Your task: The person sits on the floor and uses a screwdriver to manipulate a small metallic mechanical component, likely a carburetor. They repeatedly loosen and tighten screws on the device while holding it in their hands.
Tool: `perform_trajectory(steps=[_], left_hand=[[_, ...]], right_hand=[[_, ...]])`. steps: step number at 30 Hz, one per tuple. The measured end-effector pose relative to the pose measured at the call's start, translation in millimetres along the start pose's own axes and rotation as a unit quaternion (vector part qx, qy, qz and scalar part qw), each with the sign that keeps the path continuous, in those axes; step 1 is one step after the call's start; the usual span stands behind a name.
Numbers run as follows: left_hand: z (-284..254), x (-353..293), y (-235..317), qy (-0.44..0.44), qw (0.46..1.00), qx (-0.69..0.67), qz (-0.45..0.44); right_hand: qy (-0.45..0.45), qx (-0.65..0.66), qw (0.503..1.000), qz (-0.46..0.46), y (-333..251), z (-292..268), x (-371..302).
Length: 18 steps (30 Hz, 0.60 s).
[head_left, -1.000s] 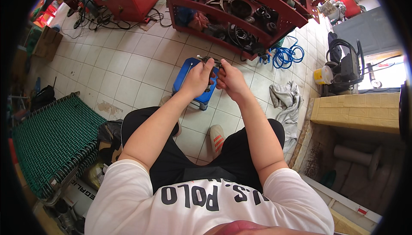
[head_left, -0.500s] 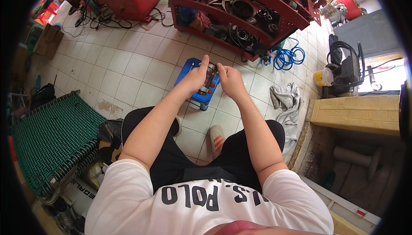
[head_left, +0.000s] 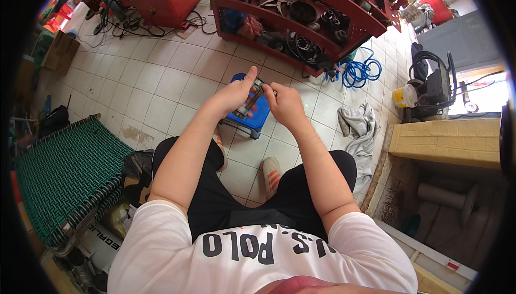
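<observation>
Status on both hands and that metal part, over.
Left hand holds metal part. Right hand at its far end, grip unclear. Blue stool below; nothing visibly blocking.

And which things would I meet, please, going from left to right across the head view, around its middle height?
Green woven lounger → left hand holding a metal part → right hand → crumpled grey cloth → yellow-and-white bucket.

my left hand (head_left: 232, 97) covers part of the metal piece (head_left: 253, 100) i hold, and its fine details are too small to make out. most fingers of my right hand (head_left: 286, 103) are hidden. my hands block some of the blue stool (head_left: 262, 114). my left shoe (head_left: 221, 151) is partly behind my leg (head_left: 207, 154), and the top edge cuts off the red cart (head_left: 357, 36).
</observation>
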<state>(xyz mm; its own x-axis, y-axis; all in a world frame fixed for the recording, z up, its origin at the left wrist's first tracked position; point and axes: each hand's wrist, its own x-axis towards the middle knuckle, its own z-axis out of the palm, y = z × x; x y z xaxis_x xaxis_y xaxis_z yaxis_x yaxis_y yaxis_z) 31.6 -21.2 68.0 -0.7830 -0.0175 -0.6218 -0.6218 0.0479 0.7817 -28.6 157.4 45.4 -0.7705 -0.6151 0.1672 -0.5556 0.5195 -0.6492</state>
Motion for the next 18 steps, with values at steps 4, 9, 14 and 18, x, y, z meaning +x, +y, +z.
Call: perform_trajectory(steps=[4,9,14,18], left_hand=[[13,13,-12,0.089,0.987,0.067,0.114],[13,31,-33,0.199,0.939,0.163,0.229],[15,28,-27,0.233,0.898,0.211,0.309],[16,33,-34,0.226,0.907,0.183,0.303]], right_hand=[[-0.045,0.324,0.922,0.207,17,10,3],[-0.181,0.708,0.568,0.378,16,-6,5],[-0.221,0.75,0.504,0.366,24,-15,5],[-0.22,0.713,0.554,0.369,20,-17,5]])
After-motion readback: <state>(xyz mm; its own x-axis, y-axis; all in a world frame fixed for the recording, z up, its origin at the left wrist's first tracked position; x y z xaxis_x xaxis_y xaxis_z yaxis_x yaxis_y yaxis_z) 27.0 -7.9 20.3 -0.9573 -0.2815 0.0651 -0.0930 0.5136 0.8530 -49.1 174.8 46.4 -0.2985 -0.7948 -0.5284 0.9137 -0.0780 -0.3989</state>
